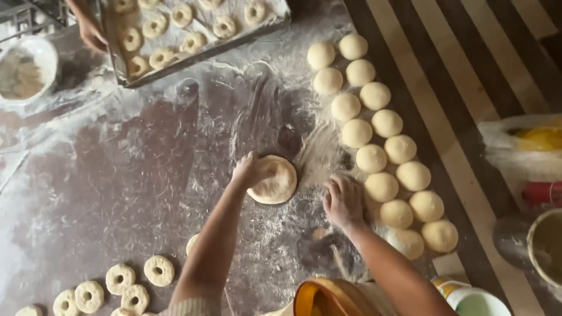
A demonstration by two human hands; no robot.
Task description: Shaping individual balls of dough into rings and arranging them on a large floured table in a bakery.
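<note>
My left hand (250, 169) presses on the left edge of a flattened round of dough (274, 180) lying on the floured dark table (134, 169). My right hand (343, 202) rests palm down on the flour just right of that round, fingers together, beside a double row of several smooth dough balls (381, 187) that runs along the table's right edge. Neither hand lifts anything.
Ring-shaped dough pieces (120, 278) lie at the near left. A metal tray (199, 52) of more rings sits at the far side, another person's hand (91, 32) on its left end. A white bowl (26, 70) stands far left. Containers and a bag (527, 146) sit on the striped floor at right.
</note>
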